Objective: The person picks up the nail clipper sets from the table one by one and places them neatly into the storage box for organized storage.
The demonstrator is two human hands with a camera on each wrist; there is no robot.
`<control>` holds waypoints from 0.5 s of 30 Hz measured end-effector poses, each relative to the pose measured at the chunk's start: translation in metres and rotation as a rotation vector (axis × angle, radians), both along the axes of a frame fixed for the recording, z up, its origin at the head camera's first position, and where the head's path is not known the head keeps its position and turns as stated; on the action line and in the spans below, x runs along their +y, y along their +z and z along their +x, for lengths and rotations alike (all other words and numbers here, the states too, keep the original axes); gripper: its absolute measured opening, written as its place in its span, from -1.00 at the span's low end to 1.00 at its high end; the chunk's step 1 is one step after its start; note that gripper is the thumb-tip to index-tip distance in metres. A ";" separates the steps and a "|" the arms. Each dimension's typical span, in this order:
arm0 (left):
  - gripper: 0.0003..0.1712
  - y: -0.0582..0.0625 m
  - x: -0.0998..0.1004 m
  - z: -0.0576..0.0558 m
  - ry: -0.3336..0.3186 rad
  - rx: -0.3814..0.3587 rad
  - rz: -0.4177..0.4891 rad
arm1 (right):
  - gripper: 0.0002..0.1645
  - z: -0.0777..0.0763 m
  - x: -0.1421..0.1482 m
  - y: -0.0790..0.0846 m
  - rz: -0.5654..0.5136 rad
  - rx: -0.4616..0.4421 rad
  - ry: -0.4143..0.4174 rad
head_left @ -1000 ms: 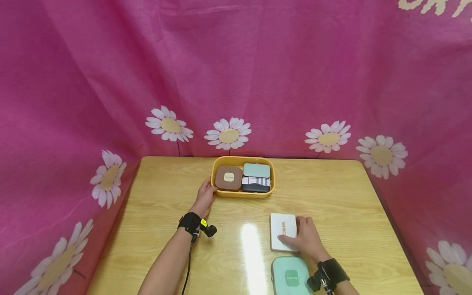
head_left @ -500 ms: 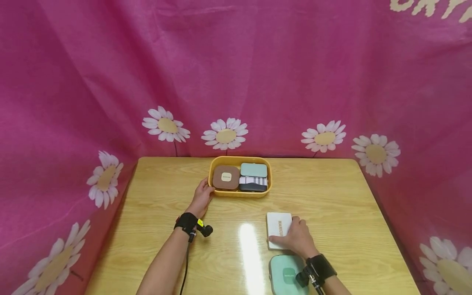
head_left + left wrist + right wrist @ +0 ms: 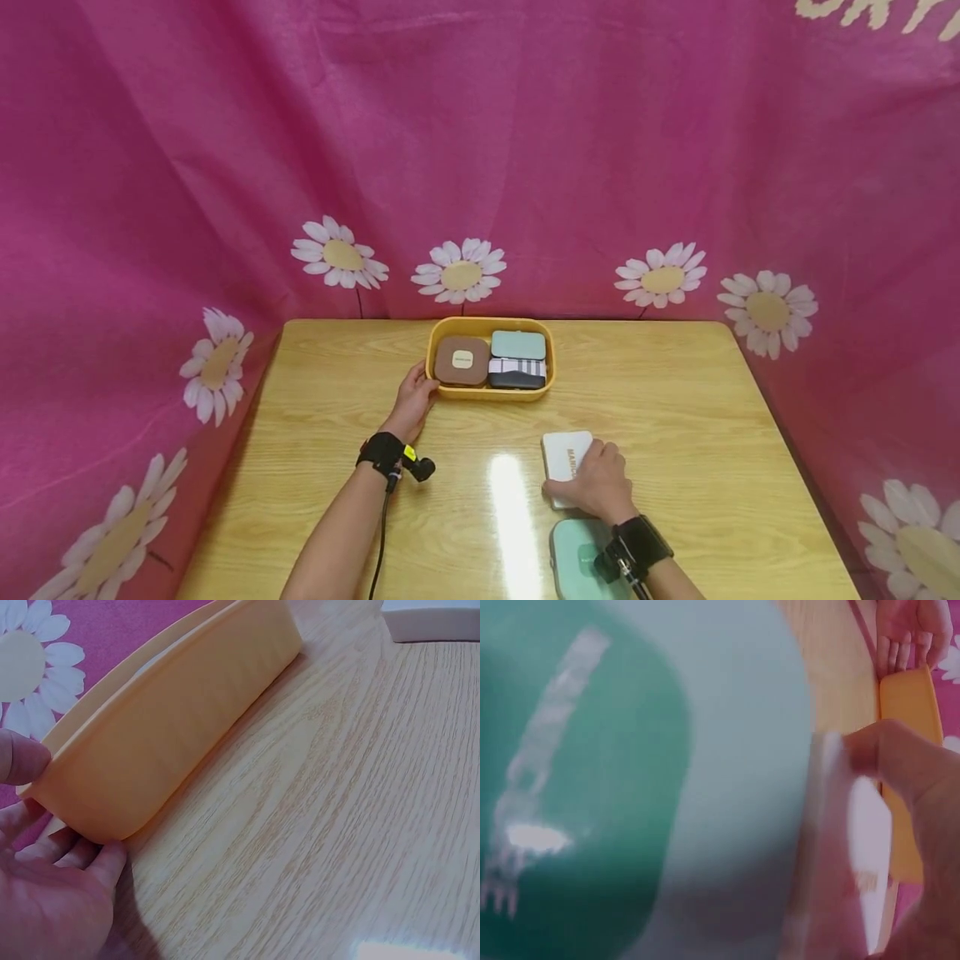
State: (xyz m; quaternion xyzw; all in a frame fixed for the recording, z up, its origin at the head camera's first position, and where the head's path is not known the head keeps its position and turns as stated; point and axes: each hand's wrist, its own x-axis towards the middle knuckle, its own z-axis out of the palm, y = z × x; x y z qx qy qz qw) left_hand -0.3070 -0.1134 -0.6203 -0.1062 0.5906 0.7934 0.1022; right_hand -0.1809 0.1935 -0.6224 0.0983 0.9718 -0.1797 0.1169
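Fingers of left hand point(image 3: 412, 407) grip yellow tray point(image 3: 491, 395); fingers of right hand point(image 3: 598, 485) grip white box point(image 3: 564, 452), nearside of yellow tray.

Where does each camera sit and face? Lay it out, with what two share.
Head: worn on the head, facing forward and down over the table; the left hand, the right hand and both forearms show.
Left wrist: on that wrist, facing along the side of the yellow bin; the left hand shows at the edge.
Right wrist: on that wrist, facing over the green case toward the white box; part of the right hand shows.
Shared: both wrist views show the yellow bin and the left hand.
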 end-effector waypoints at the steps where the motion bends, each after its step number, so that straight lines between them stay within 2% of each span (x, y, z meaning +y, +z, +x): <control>1: -0.36 0.000 0.000 0.000 0.002 0.000 -0.003 | 0.36 -0.001 -0.002 0.001 0.000 -0.007 0.006; 4: -0.36 0.000 -0.001 -0.001 0.008 -0.002 -0.005 | 0.25 -0.002 -0.006 0.002 0.009 -0.014 0.038; 8: -0.36 -0.001 -0.001 -0.001 0.004 0.001 -0.001 | 0.20 -0.001 -0.010 -0.001 0.064 0.015 0.083; 12: -0.36 -0.002 0.000 -0.003 0.006 0.018 0.008 | 0.18 -0.003 -0.013 -0.007 0.105 0.068 0.088; 15: -0.36 -0.002 0.001 -0.003 0.019 0.030 -0.006 | 0.11 0.000 -0.008 -0.007 0.067 0.144 0.159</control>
